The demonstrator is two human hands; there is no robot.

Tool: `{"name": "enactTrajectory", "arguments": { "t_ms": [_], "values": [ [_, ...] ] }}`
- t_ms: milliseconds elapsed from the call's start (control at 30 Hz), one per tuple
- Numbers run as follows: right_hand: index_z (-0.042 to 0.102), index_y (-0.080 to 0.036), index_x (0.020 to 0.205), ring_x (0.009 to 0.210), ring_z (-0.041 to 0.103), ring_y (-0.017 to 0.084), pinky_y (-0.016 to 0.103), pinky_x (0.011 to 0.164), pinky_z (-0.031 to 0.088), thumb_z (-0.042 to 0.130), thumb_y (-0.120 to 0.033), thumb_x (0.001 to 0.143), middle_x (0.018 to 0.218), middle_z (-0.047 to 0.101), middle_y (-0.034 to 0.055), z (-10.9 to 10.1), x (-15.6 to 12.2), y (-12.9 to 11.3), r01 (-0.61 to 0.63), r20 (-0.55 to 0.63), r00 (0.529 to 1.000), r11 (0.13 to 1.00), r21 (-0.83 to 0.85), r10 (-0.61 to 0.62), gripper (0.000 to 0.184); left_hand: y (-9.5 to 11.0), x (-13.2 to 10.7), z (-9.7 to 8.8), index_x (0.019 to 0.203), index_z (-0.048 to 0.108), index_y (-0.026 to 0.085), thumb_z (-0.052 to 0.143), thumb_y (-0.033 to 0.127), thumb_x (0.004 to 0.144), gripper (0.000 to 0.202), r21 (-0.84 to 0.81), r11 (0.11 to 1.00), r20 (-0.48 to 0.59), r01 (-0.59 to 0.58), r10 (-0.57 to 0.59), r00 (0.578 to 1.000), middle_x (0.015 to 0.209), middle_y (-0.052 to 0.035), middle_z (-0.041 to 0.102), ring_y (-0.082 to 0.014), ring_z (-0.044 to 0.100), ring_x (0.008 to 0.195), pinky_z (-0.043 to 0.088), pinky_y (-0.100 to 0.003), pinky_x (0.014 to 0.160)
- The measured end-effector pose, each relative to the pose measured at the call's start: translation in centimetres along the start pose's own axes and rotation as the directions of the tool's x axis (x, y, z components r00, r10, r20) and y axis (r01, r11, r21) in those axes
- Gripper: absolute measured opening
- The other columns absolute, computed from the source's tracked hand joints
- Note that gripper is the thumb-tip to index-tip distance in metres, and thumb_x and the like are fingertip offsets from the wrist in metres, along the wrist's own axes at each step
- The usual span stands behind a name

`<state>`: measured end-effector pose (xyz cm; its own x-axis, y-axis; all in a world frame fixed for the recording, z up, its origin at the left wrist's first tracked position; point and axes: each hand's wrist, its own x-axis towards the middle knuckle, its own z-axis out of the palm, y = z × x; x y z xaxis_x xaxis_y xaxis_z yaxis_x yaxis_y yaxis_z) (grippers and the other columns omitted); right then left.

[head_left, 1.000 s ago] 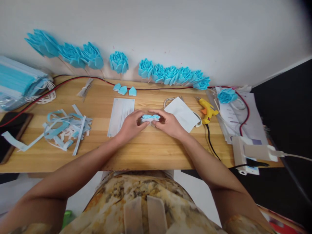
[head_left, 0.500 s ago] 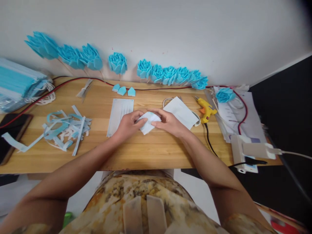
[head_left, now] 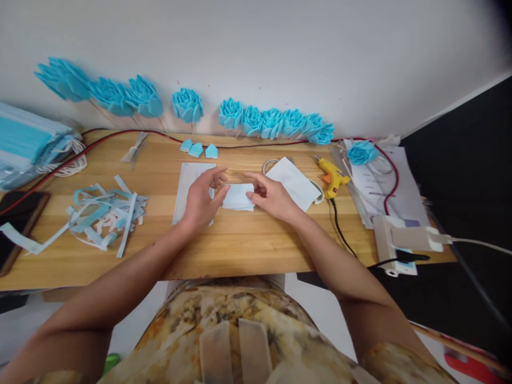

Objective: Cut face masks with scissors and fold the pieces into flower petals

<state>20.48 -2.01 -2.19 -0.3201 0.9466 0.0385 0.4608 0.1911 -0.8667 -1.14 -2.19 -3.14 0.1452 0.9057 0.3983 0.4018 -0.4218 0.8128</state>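
Between my two hands I hold a small, pale blue-white rectangle of mask fabric [head_left: 237, 197], spread flat just above the wooden desk [head_left: 240, 245]. My left hand [head_left: 201, 198] pinches its left edge with thumb and forefinger, the other fingers raised. My right hand [head_left: 269, 196] pinches its right edge. Under my left hand lies a flat white face mask [head_left: 185, 188]. Another white mask [head_left: 294, 181] lies beside my right hand.
Blue fabric flowers [head_left: 276, 122] line the wall. Three small blue folded petals [head_left: 196, 149] sit behind the mask. Cut strips [head_left: 104, 213] and a mask stack [head_left: 28, 144] lie left, with a phone [head_left: 16, 224]. A yellow glue gun [head_left: 331, 177], papers and a power strip [head_left: 394, 242] lie right.
The bunched piece in my hands has been unfolded and pulled out flat between them. The hands have moved slightly apart.
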Motion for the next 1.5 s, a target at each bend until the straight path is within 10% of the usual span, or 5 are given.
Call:
{"name": "enactTrajectory", "arguments": {
  "t_ms": [333, 667, 1133, 1367, 1500],
  "values": [
    [0.054, -0.020, 0.144, 0.086, 0.067, 0.020, 0.030, 0.078, 0.049, 0.055, -0.020, 0.093, 0.102, 0.074, 0.0061, 1.1, 0.2, 0.2, 0.004, -0.057, 0.998, 0.887, -0.461, -0.034, 0.051, -0.1, -1.1, 1.2, 0.102, 0.075, 0.012, 0.048, 0.014, 0.097, 0.027, 0.321, 0.823, 0.485, -0.469, 0.282, 0.828, 0.115, -0.0144, 0.074, -0.0294, 0.066, 0.103, 0.055, -0.047, 0.092],
    [0.075, -0.015, 0.105, 0.102, 0.067, 0.031, 0.039, 0.085, 0.047, 0.049, -0.023, 0.097, 0.108, 0.076, 0.0155, -10.5, -0.4, -0.5, -0.337, -0.356, 0.929, 0.621, -0.708, 0.100, 0.028, -0.1, -1.1, 1.4, 0.095, 0.076, 0.014, 0.049, 0.018, 0.095, 0.028, 0.319, 0.843, 0.489, -0.433, 0.245, 0.837, 0.123, -0.0186, 0.071, -0.0337, 0.064, 0.111, 0.054, -0.055, 0.096],
    [0.074, -0.016, 0.092, 0.084, 0.067, 0.024, 0.033, 0.071, 0.043, 0.058, -0.029, 0.089, 0.091, 0.076, 0.0108, -10.9, -0.3, 2.9, -0.377, -0.362, 0.916, 0.684, -0.625, 0.174, 0.021, -0.1, -1.3, 1.2, 0.096, 0.076, 0.020, 0.055, 0.025, 0.093, 0.022, 0.276, 0.876, 0.409, -0.395, 0.265, 0.873, 0.127, -0.0127, 0.072, -0.0316, 0.064, 0.112, 0.051, -0.053, 0.097],
    [0.064, -0.019, 0.083, 0.063, 0.052, 0.014, 0.027, 0.059, 0.037, 0.065, -0.041, 0.081, 0.071, 0.063, 0.0000, -9.5, -0.3, -1.8, -0.060, -0.298, 0.952, 0.998, 0.036, 0.068, 0.022, 2.5, -0.3, 0.0, 0.090, 0.076, 0.020, 0.065, 0.036, 0.089, 0.019, -0.010, 0.995, 0.191, -0.098, 0.098, 0.977, 0.111, -0.0113, 0.077, -0.0273, 0.068, 0.105, 0.051, -0.047, 0.097],
    [0.060, -0.022, 0.083, 0.066, 0.050, 0.014, 0.026, 0.059, 0.037, 0.068, -0.048, 0.079, 0.075, 0.059, -0.0003, -7.9, -0.2, -4.6, 0.028, -0.280, 0.959, 0.974, 0.226, 0.037, 0.028, 3.6, 0.4, 0.3, 0.120, 0.070, 0.021, 0.072, 0.048, 0.083, 0.045, -0.357, 0.828, 0.407, 0.432, -0.278, 0.870, 0.128, -0.0131, 0.071, -0.0276, 0.068, 0.111, 0.055, -0.044, 0.094]
  ]
}}
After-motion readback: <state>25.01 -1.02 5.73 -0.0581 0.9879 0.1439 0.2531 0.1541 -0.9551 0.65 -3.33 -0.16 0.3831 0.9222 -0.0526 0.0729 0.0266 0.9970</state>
